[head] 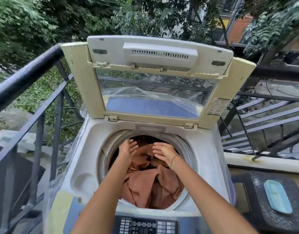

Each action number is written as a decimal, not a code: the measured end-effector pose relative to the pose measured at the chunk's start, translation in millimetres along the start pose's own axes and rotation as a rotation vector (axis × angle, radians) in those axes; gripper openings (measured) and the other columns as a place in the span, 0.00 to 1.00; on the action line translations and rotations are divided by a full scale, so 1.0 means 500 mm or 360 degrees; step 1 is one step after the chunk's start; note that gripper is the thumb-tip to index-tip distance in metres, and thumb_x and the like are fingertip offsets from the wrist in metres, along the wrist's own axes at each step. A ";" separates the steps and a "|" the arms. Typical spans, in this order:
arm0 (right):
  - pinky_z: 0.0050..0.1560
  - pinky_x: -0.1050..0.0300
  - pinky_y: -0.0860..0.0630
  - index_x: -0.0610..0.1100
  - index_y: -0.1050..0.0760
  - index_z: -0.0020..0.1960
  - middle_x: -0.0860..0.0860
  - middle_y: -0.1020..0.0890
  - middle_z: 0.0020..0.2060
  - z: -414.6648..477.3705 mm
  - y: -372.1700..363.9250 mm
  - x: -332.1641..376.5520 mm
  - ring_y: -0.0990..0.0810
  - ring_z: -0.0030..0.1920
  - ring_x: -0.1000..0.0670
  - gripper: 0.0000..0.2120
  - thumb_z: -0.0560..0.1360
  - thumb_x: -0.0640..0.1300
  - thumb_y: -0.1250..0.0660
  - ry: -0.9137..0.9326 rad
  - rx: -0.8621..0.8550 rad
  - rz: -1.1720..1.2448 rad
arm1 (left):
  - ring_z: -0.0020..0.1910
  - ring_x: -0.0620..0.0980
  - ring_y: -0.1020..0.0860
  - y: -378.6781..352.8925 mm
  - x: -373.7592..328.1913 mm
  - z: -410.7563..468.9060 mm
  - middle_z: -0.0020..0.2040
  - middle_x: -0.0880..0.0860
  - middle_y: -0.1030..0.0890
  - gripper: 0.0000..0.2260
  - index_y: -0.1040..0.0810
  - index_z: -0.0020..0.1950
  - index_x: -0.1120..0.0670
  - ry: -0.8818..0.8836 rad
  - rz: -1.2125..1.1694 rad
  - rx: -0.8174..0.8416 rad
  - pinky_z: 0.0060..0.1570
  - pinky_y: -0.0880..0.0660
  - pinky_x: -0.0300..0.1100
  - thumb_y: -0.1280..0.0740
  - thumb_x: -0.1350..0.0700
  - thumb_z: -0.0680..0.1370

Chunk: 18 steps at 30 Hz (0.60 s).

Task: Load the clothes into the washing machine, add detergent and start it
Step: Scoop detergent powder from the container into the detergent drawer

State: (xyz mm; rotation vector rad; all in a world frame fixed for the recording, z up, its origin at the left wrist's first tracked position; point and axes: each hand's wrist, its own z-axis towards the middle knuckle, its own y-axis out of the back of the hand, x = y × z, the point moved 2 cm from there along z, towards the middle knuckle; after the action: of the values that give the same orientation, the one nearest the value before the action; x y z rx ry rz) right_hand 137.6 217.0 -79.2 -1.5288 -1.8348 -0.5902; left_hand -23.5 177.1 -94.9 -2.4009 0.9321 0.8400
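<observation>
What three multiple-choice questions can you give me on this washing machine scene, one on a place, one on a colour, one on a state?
1. Where does the pale blue tray lie? A on the floor; B on the dark speckled surface right of the machine; C on the railing.
2. What colour is the cloth in the drum? A white; B brown; C green.
3. How is the lid? A shut; B taken off; C raised open.
Answers: 1 B, it rests on that surface beside the machine. 2 B, brown folds fill the drum. 3 C, it stands up behind the opening.
</observation>
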 end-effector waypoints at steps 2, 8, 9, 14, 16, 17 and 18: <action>0.59 0.51 0.27 0.35 0.27 0.61 0.40 0.22 0.53 0.011 -0.016 0.013 0.21 0.48 0.45 0.13 0.79 0.33 0.42 0.0012 0.0000 0.0251 | 0.59 0.57 0.23 -0.021 -0.003 0.007 0.66 0.60 0.25 0.18 0.31 0.68 0.62 0.0044 -0.0179 0.0029 0.53 0.27 0.44 0.48 0.54 0.83; 0.60 0.52 0.28 0.36 0.28 0.53 0.40 0.21 0.48 0.051 -0.040 0.043 0.24 0.56 0.41 0.06 0.79 0.36 0.41 -0.0032 -0.0040 0.0832 | 0.70 0.56 0.32 -0.067 -0.012 0.034 0.71 0.59 0.31 0.23 0.37 0.73 0.62 0.0058 -0.0415 0.0072 0.67 0.34 0.48 0.46 0.49 0.83; 0.60 0.53 0.28 0.36 0.28 0.52 0.38 0.22 0.51 0.058 -0.042 0.047 0.25 0.57 0.42 0.06 0.79 0.36 0.41 -0.0045 -0.0054 0.0892 | 0.71 0.56 0.33 -0.071 -0.015 0.038 0.72 0.58 0.33 0.24 0.37 0.73 0.62 0.0052 -0.0420 0.0085 0.68 0.35 0.48 0.45 0.48 0.83; 0.68 0.50 0.33 0.35 0.32 0.64 0.37 0.30 0.67 0.074 -0.055 0.051 0.31 0.68 0.40 0.15 0.79 0.38 0.40 -0.0080 -0.0077 0.1094 | 0.71 0.55 0.33 -0.096 -0.022 0.056 0.72 0.58 0.33 0.29 0.38 0.74 0.60 0.0016 -0.0478 0.0221 0.69 0.36 0.48 0.42 0.42 0.80; 0.69 0.49 0.33 0.36 0.32 0.65 0.37 0.30 0.67 0.071 -0.060 0.054 0.31 0.68 0.41 0.16 0.79 0.39 0.39 -0.0069 -0.0065 0.1103 | 0.70 0.55 0.31 -0.103 -0.021 0.059 0.72 0.58 0.33 0.29 0.38 0.74 0.60 0.0003 -0.0508 0.0247 0.67 0.34 0.48 0.42 0.41 0.80; 0.68 0.50 0.32 0.36 0.31 0.64 0.38 0.29 0.66 0.070 -0.062 0.055 0.30 0.67 0.42 0.16 0.78 0.40 0.38 -0.0060 -0.0062 0.1098 | 0.70 0.55 0.31 -0.106 -0.020 0.057 0.72 0.58 0.33 0.29 0.38 0.74 0.60 -0.0004 -0.0529 0.0257 0.67 0.34 0.48 0.42 0.42 0.80; 0.66 0.50 0.31 0.37 0.30 0.63 0.38 0.28 0.65 0.072 -0.062 0.055 0.29 0.67 0.42 0.15 0.78 0.40 0.37 -0.0052 -0.0059 0.1097 | 0.70 0.55 0.31 -0.108 -0.019 0.055 0.73 0.57 0.33 0.29 0.38 0.74 0.60 -0.0010 -0.0552 0.0267 0.67 0.34 0.49 0.42 0.42 0.80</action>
State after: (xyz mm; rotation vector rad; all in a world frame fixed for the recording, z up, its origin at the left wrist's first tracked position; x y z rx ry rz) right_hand 97.4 254.4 -80.7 -2.0489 -1.1931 -0.2653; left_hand -1.2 233.8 -99.4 -2.3176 0.5351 0.6122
